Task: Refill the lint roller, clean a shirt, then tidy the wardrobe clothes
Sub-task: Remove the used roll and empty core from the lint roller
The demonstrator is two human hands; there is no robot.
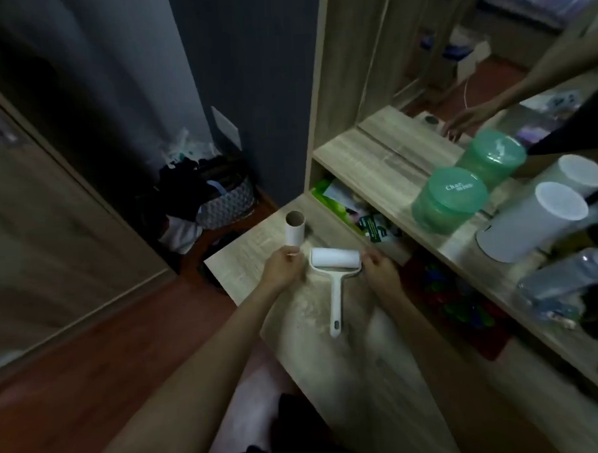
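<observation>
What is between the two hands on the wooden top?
The lint roller lies between the left hand and right hand, its white roll head between them, in the head view.

Dim room, blue-grey wall (250,74), reddish wooden floor (90,355), light wood dresser (373,161), mirror (488,46) above

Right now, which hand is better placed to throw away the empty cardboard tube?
The left hand. It already holds the tube upright, and the basket lies on its side. The right hand is at the roller.
</observation>
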